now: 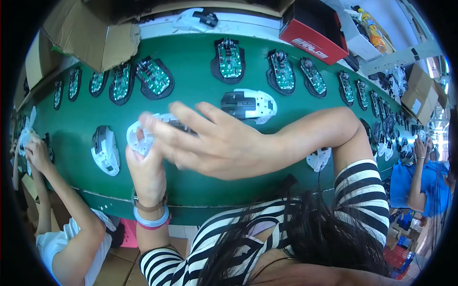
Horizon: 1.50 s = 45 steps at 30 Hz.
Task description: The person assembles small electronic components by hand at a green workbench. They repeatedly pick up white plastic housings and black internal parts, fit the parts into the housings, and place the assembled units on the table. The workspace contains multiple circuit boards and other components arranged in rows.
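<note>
My left hand [145, 169] is closed round a white plastic computer mouse shell [136, 135], its hollow inside facing up. My right hand [214, 143] reaches across from the right above the shell, palm down and fingers apart. It is slightly blurred, covers part of the shell, and I cannot tell whether its fingertips touch it. Just beyond it a white and black mouse shell [253, 105] lies on the green table [200, 107]. Another white and black shell [105, 150] lies left of my left hand. A white shell [318, 159] is partly hidden by my right arm.
Mouse bases with green circuit boards, such as one at the middle [229, 59], stand in a row along the far side. A cardboard box [90, 35] and a red box [312, 40] sit behind. Co-workers' hands work at the left [38, 153] and right [421, 148].
</note>
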Tool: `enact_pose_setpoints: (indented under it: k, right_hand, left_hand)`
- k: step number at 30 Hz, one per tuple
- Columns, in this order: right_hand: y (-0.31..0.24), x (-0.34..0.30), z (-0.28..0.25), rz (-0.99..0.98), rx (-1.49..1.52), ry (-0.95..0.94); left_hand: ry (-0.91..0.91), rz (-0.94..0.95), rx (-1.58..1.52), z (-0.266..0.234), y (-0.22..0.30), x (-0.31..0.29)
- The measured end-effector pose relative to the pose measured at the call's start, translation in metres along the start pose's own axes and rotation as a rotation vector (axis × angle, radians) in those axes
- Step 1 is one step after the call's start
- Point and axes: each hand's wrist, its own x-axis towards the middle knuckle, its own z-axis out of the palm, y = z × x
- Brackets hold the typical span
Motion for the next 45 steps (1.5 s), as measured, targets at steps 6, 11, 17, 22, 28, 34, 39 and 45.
enact_pose_setpoints:
  k: [6,11,17,22,28,34,39,45]
  right_hand:
    - [0.176,-0.006,-0.025,0.397,-0.469,-0.049]
    - [0.339,-0.053,0.035,0.806,-0.716,-0.291]
    - [0.302,-0.045,0.021,0.609,-0.733,-0.034]
    - [0.264,-0.025,0.005,0.672,-0.392,0.207]
    - [0.253,-0.024,-0.001,1.074,0.514,0.162]
    - [0.072,0.022,-0.017,0.595,0.688,-0.027]
    - [0.042,0.039,0.011,0.262,0.537,-0.107]
    - [0.036,0.037,0.030,0.267,0.413,0.051]
  left_hand:
    - [-0.198,-0.393,-0.317,0.011,0.023,0.008]
    - [-0.384,-0.267,-0.763,0.003,0.000,0.007]
    - [-0.456,-0.093,-1.042,-0.001,0.002,0.011]
    - [-0.205,-0.102,-0.610,-0.007,0.010,0.009]
    - [-0.175,-0.109,-0.645,-0.006,0.005,0.014]
    - [-0.161,-0.123,-0.504,0.011,0.001,0.007]
    - [-0.075,-0.173,-0.529,0.011,0.005,0.008]
    - [0.002,-0.049,-0.318,0.011,0.004,0.002]
